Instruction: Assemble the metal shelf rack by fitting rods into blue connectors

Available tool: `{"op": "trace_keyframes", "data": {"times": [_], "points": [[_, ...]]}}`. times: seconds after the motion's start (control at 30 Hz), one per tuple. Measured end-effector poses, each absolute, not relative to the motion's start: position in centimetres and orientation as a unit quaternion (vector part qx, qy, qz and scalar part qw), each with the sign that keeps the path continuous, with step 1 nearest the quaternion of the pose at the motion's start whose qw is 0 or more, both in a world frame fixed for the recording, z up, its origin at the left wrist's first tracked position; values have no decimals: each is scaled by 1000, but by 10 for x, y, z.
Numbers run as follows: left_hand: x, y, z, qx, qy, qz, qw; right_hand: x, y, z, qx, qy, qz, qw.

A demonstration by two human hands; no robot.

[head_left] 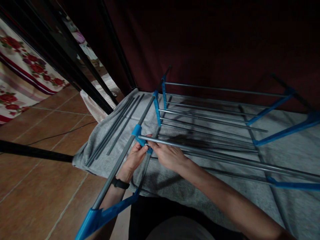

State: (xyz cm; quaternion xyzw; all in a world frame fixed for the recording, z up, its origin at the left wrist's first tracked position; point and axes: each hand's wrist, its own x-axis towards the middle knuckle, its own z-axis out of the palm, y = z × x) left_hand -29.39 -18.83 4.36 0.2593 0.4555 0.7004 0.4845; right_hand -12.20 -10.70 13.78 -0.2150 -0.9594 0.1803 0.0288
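Note:
A rack frame of grey metal tubes (115,168) and blue plastic brackets stands on a grey towel in front of me. My left hand (135,158), with a dark band on its wrist, is closed round the lower part of a blue bracket (137,131) on the near upright tube. From the right, my right hand (168,155) pinches a thin metal rod (147,144) beside that bracket; its fingers partly hide the rod's end. Just above both hands, another metal rod (212,151) runs from the bracket to the right. Whether the pinched rod sits inside the bracket I cannot tell.
Several loose metal rods (117,125) lie on the grey towel (100,133) to the left. More crossbars (225,90) span the frame behind, between blue arms (272,133). Black poles (32,151) stand at left by the tiled floor (50,133). A dark curtain (212,40) hangs behind.

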Motion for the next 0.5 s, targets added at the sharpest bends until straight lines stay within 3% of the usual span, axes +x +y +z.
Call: {"op": "trace_keyframes", "data": {"times": [0.5], "points": [[-291, -191, 46, 325, 491, 661, 464, -124, -106, 134, -208, -955, 209, 32]]}}
